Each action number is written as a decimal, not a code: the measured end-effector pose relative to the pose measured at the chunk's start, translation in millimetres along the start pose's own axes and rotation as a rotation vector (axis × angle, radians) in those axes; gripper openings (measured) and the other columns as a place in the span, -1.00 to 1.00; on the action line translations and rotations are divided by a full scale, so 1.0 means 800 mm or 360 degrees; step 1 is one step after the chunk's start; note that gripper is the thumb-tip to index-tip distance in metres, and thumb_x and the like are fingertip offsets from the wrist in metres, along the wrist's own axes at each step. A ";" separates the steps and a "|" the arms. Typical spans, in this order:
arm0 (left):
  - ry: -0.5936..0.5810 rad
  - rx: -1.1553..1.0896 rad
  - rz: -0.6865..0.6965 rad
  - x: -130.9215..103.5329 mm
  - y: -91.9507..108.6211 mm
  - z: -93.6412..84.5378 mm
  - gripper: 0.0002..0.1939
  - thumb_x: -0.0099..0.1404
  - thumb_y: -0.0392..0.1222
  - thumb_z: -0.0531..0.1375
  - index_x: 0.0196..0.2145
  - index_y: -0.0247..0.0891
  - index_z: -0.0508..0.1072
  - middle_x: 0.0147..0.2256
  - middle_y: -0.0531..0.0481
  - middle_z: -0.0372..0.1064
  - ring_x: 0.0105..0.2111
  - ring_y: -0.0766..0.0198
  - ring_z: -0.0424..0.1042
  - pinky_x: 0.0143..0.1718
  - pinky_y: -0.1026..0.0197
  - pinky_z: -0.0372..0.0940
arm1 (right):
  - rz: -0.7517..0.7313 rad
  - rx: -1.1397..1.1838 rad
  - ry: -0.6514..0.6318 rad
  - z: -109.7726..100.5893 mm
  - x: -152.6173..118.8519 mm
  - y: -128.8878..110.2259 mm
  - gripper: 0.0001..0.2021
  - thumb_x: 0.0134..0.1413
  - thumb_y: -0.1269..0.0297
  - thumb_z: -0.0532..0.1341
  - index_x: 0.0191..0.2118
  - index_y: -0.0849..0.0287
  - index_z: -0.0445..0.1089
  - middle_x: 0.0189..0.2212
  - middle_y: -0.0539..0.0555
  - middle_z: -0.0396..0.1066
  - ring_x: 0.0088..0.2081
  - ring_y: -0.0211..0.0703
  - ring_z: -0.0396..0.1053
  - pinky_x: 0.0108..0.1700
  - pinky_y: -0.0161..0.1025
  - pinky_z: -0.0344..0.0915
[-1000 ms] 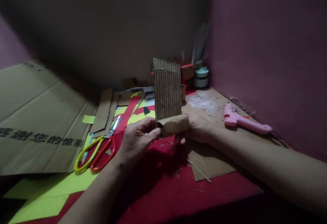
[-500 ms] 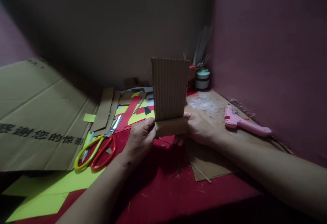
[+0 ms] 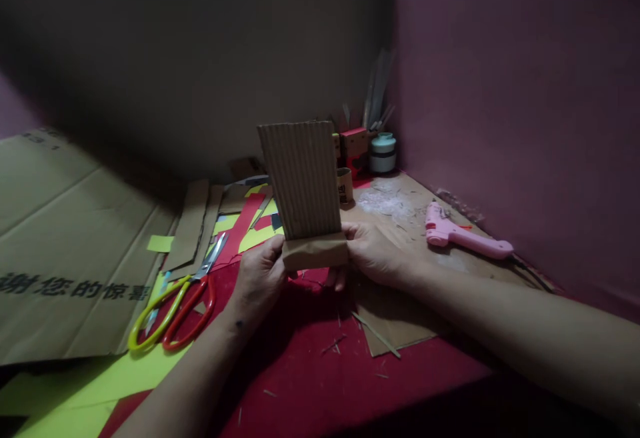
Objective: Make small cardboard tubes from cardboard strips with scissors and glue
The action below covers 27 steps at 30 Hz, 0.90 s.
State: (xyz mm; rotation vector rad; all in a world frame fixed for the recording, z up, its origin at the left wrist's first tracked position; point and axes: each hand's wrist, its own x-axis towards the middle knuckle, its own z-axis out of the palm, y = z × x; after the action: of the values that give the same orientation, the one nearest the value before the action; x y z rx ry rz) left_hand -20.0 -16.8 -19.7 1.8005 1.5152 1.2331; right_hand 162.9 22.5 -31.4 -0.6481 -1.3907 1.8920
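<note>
We see the left hand [image 3: 260, 275] pinching the left end of a folded brown paper-like strip [image 3: 315, 253], while the right hand [image 3: 377, 251] grasps its right end; the strip crosses the lower edge of a ribbed brown corrugated cardboard panel [image 3: 303, 181], which we find held upright above the red-covered surface [image 3: 300, 371], leaning a little left. The clearest writing is on the large brown cardboard sheet [image 3: 75, 225] at the left, where we read the black characters "谢您的惊喜"; fainter marks near its top are too blurred for us. Just behind the panel, a small brown cardboard ring [image 3: 344, 186] carries dark characters too small to read. Beside the left forearm lie scissors with yellow and red handles [image 3: 200, 277]; well to the right of the panel lies a pink plastic glue gun [image 3: 463, 237].
</note>
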 end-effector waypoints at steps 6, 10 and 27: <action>-0.0116 -0.0347 -0.0383 0.004 -0.001 0.001 -0.92 0.08 -0.23 0.21 -0.46 -0.28 0.47 -0.68 0.14 0.26 -0.69 0.41 0.15 -0.65 0.35 0.05 | -0.0151 0.0178 -0.0061 -0.005 0.004 0.008 -0.52 -0.06 0.36 0.22 0.00 0.14 0.07 -0.55 -0.11 0.41 -0.61 -0.18 0.47 -0.59 -0.32 0.41; -0.0111 -0.0484 -0.0512 0.004 -0.002 0.002 -0.88 0.09 -0.21 0.24 -0.52 -0.28 0.42 -0.67 0.10 0.29 -0.69 0.42 0.18 -0.65 0.35 0.07 | -0.0250 0.0201 -0.0096 -0.009 0.004 0.012 -0.60 -0.06 0.32 0.22 -0.11 0.11 0.06 -0.56 -0.13 0.38 -0.59 -0.14 0.49 -0.56 -0.26 0.44; -0.0030 -0.0191 -0.0339 0.007 -0.010 0.001 -0.91 -0.01 -0.24 0.18 -0.62 -0.25 0.36 -0.71 0.14 0.25 -0.70 0.42 0.17 -0.67 0.36 0.08 | -0.0171 -0.0049 0.0057 -0.007 0.005 0.008 -0.89 0.09 0.44 0.09 -0.25 0.21 0.30 -0.66 -0.06 0.39 -0.64 -0.23 0.43 -0.62 -0.38 0.37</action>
State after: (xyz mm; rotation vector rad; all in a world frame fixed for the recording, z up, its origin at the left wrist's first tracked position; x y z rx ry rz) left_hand -23.4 -9.4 -24.8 1.5268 1.5428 1.1734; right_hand 163.0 28.2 -39.2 -0.6072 -1.4062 1.7700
